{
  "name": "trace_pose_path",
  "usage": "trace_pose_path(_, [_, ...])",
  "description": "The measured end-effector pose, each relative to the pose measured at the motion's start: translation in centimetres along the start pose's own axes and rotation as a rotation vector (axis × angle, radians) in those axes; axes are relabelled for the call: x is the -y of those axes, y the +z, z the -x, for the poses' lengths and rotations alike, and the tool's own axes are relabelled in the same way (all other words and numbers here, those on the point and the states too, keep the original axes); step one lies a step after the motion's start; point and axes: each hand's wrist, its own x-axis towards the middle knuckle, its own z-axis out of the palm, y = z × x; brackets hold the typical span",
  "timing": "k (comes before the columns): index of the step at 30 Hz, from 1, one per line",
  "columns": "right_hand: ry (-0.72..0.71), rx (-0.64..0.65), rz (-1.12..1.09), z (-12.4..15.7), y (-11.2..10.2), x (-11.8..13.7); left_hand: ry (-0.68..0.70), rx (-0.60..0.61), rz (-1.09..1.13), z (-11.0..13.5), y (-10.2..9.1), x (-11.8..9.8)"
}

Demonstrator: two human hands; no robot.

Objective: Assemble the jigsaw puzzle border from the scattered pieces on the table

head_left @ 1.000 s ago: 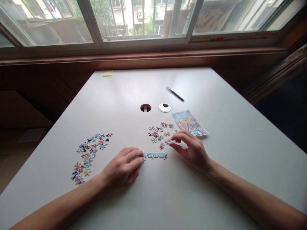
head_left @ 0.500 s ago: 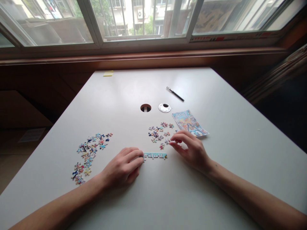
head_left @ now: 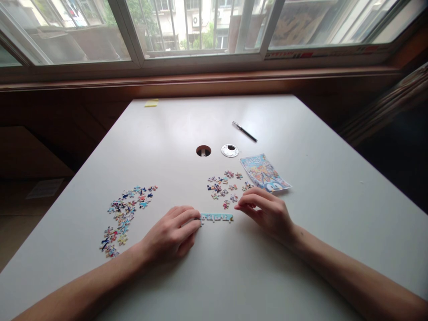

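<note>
A narrow strip of joined jigsaw pieces, light blue along its upper edge, lies on the white table in front of me. My left hand rests over the strip's left end, its fingers curled down and hiding that part. Just off the right end, my right hand is closed, thumb and forefinger pinched together. Whether anything is between those fingertips cannot be made out. Loose puzzle pieces lie just beyond the strip, and one blue-and-pink piece sits close to the right fingertips.
Many more loose pieces spread across the left side. A colourful picture sheet lies beyond my right hand. Farther back are a round cable hole, its metal cover, a black pen and a yellow sticky note.
My right hand has drawn slightly nearer to me, and its parted thumb and forefinger have come together. Pieces beside it show more fully. The left hand stays on the strip.
</note>
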Motion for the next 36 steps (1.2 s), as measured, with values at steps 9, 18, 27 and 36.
trace_pose_path(9, [-0.243, 0.167, -0.049, 0.5, 0.8, 4.2, 0.059, -0.089, -0.016, -0.4, -0.5, -0.4])
trace_pose_path(18, [-0.355, 0.427, -0.113, 1.2, 2.3, 7.4, 0.341, 0.013, 0.086, -1.5, -0.6, -3.6])
trace_pose_path(27, [-0.246, 0.264, 0.077, 0.6, 1.4, 4.0, 0.194, -0.076, 0.152, -0.5, -0.8, -1.7])
trace_pose_path(36, [-0.235, 0.482, 0.302, 0.5, 1.2, 2.7, -0.029, -0.211, 0.264, -0.3, -0.5, -1.1])
